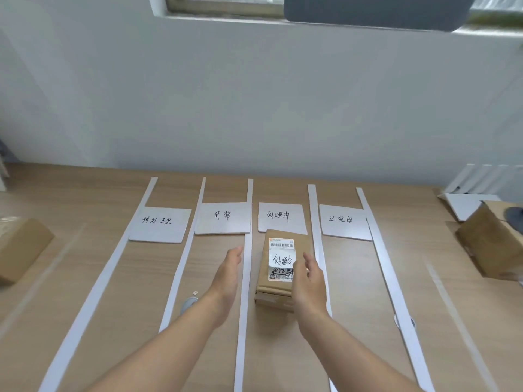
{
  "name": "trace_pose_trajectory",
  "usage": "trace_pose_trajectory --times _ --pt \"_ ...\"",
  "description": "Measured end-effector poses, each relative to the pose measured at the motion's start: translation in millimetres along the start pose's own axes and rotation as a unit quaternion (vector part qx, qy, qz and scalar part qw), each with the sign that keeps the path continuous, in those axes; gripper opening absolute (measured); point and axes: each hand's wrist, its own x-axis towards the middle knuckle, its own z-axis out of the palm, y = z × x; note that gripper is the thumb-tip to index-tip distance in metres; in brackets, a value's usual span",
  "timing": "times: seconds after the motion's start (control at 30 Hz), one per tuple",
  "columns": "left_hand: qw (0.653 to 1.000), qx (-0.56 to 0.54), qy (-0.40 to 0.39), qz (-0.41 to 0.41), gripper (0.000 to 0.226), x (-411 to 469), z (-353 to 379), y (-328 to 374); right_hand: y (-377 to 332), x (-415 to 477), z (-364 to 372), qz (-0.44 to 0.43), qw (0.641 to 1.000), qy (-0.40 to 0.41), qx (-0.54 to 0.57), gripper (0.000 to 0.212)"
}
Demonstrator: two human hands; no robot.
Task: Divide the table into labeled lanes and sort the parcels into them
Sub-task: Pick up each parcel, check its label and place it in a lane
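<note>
- Neither hand grips: left hand flat, apart at the parcel's 9 o'clock; right hand loosely spread at its 3 o'clock edge, contact unclear.
- Parcel lies in the third lane, its card at 12 o'clock.
- Placement looks done; next likely means fetching the box at far 9 o'clock.

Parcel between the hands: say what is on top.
A white label with a barcode and handwriting is stuck on the parcel. The right hand hides the label's lower right corner.
</note>
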Motion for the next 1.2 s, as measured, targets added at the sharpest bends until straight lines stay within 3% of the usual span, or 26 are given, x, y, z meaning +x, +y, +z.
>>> trace_pose_trajectory --times 0.13,0.27,0.43,0.6,0.7,0.73,0.83,1.03,1.2 --pt "1.0 -0.021 -0.001 0.019 0.056 -38.7 -28.5 5.0 -12.0 -48.8 7.8 -0.022 0.999 -0.015 0.022 0.076" --pt "0.999 -0.03 -0.013 0.043 0.053 -80.9 -67.9 1.1 -34.1 -121.9 17.2 -0.054 0.997 -0.043 0.038 0.051" --pt "0.997 -0.029 -0.019 0.067 0.077 -145.9 -129.6 3.0 -37.5 -205.9 44.8 -0.103 0.991 -0.058 0.06 0.046" --pt "0.993 -0.045 0.006 0.105 0.062 -214.6 -203.3 -2.2 -36.7 -292.0 83.4 -0.129 0.984 -0.109 0.065 0.044" --pt "0.992 -0.044 0.034 0.11 0.096 -257.3 -247.4 -7.0 -38.4 -333.8 106.6 -0.144 0.977 -0.15 0.045 0.043" --pt "0.991 -0.049 0.046 0.116 0.096 -270.7 -259.0 -8.2 -38.4 -343.0 115.7 -0.151 0.975 -0.156 0.047 0.044" --pt "0.981 -0.081 0.094 0.148 0.069 -310.8 -306.3 -31.9 -23.2 -382.3 150.8 -0.156 0.966 -0.2 0.044 0.044" --pt "0.962 -0.104 0.212 0.14 0.064 -385.0 -428.6 -86.9 22.9 -483.0 220.2 -0.137 0.944 -0.299 0.024 0.039" --pt "0.956 -0.106 0.247 0.118 0.054 -406.7 -546.3 -123.1 46.4 -543.3 305.2 -0.129 0.937 -0.323 -0.023 0.04"
